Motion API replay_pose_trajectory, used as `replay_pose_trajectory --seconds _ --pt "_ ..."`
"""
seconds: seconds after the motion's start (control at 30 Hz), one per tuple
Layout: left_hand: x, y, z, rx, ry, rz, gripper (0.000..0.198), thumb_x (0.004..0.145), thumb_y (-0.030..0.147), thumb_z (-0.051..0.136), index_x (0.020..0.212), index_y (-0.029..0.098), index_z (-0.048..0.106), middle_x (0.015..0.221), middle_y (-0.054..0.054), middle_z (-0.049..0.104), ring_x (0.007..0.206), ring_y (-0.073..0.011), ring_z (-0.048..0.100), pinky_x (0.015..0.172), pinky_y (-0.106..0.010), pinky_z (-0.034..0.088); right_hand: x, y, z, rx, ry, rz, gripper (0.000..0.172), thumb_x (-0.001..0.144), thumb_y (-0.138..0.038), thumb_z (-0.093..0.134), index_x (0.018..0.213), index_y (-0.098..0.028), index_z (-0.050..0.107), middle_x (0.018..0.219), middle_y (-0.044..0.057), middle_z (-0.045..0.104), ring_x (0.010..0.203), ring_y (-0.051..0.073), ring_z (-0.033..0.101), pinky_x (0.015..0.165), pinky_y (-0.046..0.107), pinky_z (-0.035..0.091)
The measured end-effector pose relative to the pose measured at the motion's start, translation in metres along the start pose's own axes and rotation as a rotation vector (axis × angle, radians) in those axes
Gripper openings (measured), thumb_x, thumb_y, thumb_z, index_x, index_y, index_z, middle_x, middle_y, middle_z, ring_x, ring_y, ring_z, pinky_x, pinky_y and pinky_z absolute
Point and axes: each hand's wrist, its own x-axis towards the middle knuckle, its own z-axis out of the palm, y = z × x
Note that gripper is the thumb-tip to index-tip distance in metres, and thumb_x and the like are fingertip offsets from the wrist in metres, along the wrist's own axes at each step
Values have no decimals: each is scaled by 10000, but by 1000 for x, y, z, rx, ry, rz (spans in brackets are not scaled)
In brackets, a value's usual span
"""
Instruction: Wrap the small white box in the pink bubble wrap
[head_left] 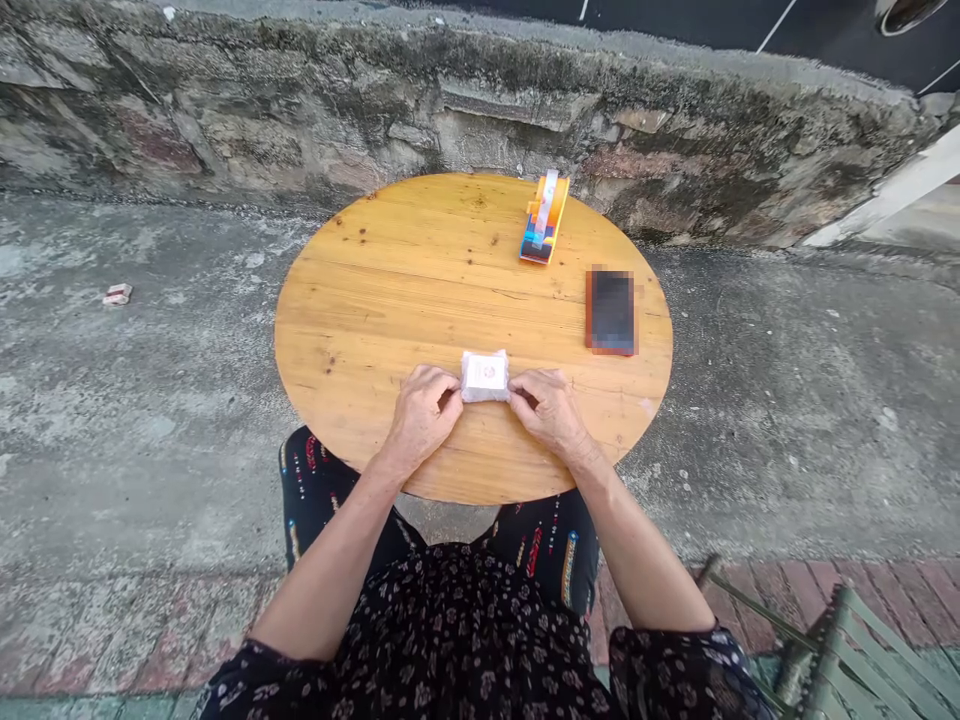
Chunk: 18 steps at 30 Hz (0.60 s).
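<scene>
A small white package in thin, pale wrapping lies on the round wooden table, near its front edge. Its top bears a small reddish print. At its left end, my left hand is closed, thumb and finger pinching the edge of the wrapping. My right hand pinches the right end in the same way. Both hands rest low over the tabletop, with the package level between them.
Towards the table's far edge stands a yellow and blue tape dispenser. A blurred-out dark rectangular object with a reddish-orange border lies at the right. Beyond the table runs a stone wall; a green slatted chair is at lower right.
</scene>
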Motion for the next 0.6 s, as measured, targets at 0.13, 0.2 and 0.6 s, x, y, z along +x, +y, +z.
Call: replay_pose_trajectory --seconds 0.13,0.2,0.6 --pt "-1 0 4 56 65 -17 118 801 104 528 742 204 550 772 -28 635 791 -205 550 735 -343 442 0 -3 2 -15 19 34 96 835 -156 558 784 -215 614 771 8 691 735 181 600 764 338 343" --pt "-2 0 6 71 97 -34 123 785 104 529 722 209 532 733 -20 623 763 -202 547 716 -339 436 0 -4 3 -18 32 52 102 830 -152 549 772 -216 605 757 8 685 719 181 596 777 344 351" --pt "-2 -1 7 13 93 -74 132 752 106 534 683 214 504 709 -18 613 766 -203 557 704 -335 441 -1 -1 2 91 -7 61 81 894 -252 599 958 -240 647 915 25 716 775 185 643 807 360 409"
